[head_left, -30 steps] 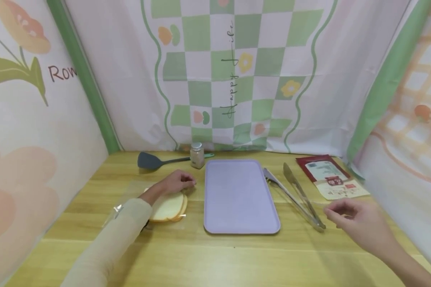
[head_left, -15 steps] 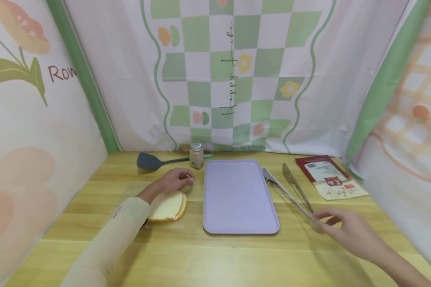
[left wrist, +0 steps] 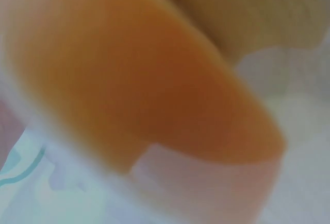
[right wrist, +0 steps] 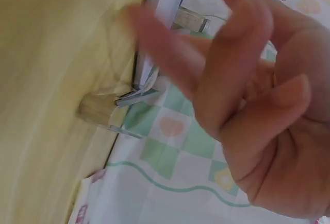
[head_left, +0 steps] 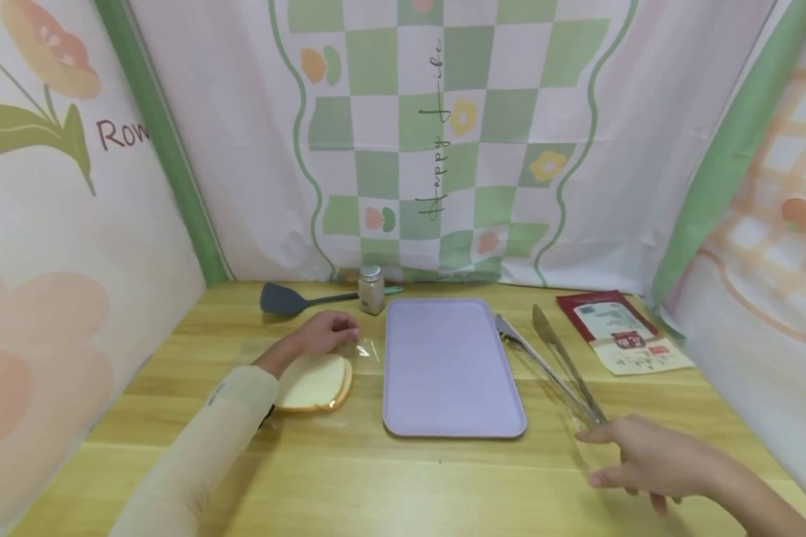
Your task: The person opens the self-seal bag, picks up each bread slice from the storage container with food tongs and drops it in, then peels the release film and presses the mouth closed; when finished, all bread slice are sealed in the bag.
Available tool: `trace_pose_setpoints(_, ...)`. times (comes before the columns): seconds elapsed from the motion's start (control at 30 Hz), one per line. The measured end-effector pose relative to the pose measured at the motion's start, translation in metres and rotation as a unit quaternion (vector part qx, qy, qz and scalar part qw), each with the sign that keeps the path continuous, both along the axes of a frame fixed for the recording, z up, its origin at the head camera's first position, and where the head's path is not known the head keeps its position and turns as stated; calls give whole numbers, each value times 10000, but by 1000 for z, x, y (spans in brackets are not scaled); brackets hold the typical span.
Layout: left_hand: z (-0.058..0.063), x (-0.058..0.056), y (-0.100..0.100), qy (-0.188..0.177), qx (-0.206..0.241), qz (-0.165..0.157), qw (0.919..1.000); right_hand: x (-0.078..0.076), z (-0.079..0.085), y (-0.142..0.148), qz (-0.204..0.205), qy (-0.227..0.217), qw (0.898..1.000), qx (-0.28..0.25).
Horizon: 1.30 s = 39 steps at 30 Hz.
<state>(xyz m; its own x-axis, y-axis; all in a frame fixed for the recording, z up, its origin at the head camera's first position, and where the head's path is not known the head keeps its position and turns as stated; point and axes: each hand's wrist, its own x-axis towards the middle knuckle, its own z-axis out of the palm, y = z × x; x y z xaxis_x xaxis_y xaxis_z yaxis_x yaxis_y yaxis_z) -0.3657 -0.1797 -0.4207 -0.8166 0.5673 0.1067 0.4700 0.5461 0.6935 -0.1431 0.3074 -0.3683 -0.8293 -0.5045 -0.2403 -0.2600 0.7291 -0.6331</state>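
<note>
Two or more bread slices (head_left: 312,384) lie in a clear plastic bag (head_left: 365,349) on the left of the table. Reaching over them, my left hand (head_left: 322,332) has curled fingers, and the bag's shiny edge shows at its fingertips. Blurred brown crust (left wrist: 170,80) fills much of the left wrist view. At the right, my right hand (head_left: 651,459) is beside the joined end of the metal tongs (head_left: 564,373), thumb and fingers spread apart. A thin clear strip of plastic (head_left: 580,447) shows by its fingertips. The right wrist view also shows these fingers (right wrist: 234,44) apart.
A lilac tray (head_left: 453,373) lies mid-table. Behind the bread are a dark spatula (head_left: 282,300) and a lidded glass jar (head_left: 372,291). A red and cream packet (head_left: 625,332) lies at the back right. Printed curtains (head_left: 436,149) enclose the table.
My right hand has moved down and left toward the tongs' joined end, and its thumb and fingers have spread, leaving the clear strip loose. My left hand has shifted slightly up and left.
</note>
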Motion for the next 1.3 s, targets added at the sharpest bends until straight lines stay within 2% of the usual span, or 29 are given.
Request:
trace_pose_setpoints(0.07, 0, 0, 0, -70, 7, 4, 10000, 1, 4, 0, 47, -117, 9999, -78)
trace_pose_setpoints(0.17, 0, 0, -1, -141, -5, 3, 9999, 1, 13, -4, 110, 331, 9993, -97)
trace_pose_setpoints(0.27, 0, 0, -2, -216, -29, -14, 9998, 3, 25, -7, 115, 533, 9985, -93)
trace_pose_setpoints(0.33, -1, -1, -3, -234, -55, -43, 9997, 5, 31, -11, 150, 1020, 9946, -65)
trace_pose_setpoints(0.4, 0, -1, -4, -200, -83, -108, 9997, 7, 34, -18, 211, 1891, 9816, -138)
trace_pose_setpoints(0.5, 1, -1, -6, -144, -152, -204, 9996, 7, 33, -33, 213, 3176, 9475, -293)
trace_pose_setpoints(0.53, 2, -1, -7, -134, -177, -226, 9995, 6, 32, -39, 211, 3386, 9398, -409)
trace_pose_setpoints(0.57, 3, -1, -8, -141, -202, -240, 9994, 5, 31, -45, 225, 3454, 9367, -522)
trace_pose_setpoints(0.63, 4, 0, -9, -155, -257, -263, 9992, 3, 28, -57, 341, 3212, 9432, -775)
trace_pose_setpoints(0.7, 4, 0, -11, -212, -281, -269, 9990, 0, 24, -67, 554, 2785, 9527, -1084)
trace_pose_setpoints(0.8, 5, 0, -13, -356, -272, -293, 9986, -5, 17, -83, 789, 2256, 9612, -1379)
trace_pose_setpoints(1.0, 7, 0, -16, -715, -112, -376, 9967, -16, 7, -115, 540, 1035, 9782, -1718)
trace_pose_setpoints(1.17, 8, 0, -16, -870, -98, -377, 9954, -29, 0, -137, 376, 74, 9756, -2161)
trace_pose_setpoints(1.2, 12, 4, -15, -874, -131, -383, 9953, -31, -2, -141, 367, -30, 9743, -2223)
trace_pose_setpoints(1.3, 13, 3, -13, -778, -253, -441, 9957, -36, -6, -151, 351, -233, 9711, -2351)
